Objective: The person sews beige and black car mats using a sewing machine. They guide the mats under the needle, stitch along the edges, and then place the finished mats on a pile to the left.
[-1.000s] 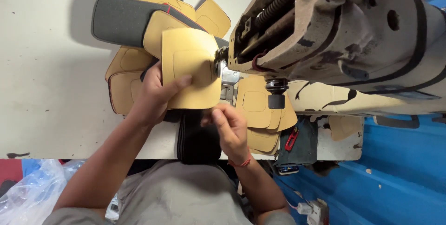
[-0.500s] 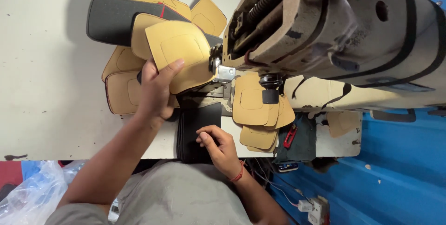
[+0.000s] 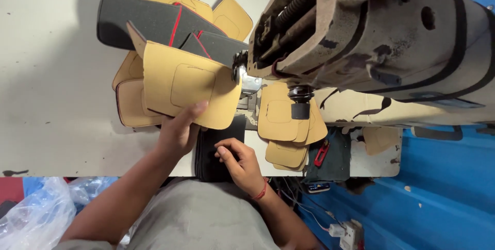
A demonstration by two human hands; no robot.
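left hand (image 3: 178,132) pinches tan stitched panel (image 3: 188,86) raised at sewing machine (image 3: 361,38) needle, needle hidden | right hand (image 3: 240,161) fingers curled on black piece stack (image 3: 216,149) at table edge, grip unclear | since earlier: panel swung flatter, right hand barely shifted

Sewing machine (image 3: 371,43) stood on table (image 3: 46,100), right of centre. Stitched panel (image 3: 180,82) held up left of machine head, edge touching needle area. Left hand (image 3: 178,131) gripped panel from below. Right hand (image 3: 240,162) rested on stack of pads (image 3: 216,152) at near table edge, under panel. Pile of cut pieces (image 3: 286,121) lay under machine arm, right of stack. Plastic bag (image 3: 36,208) lay below table, far left.
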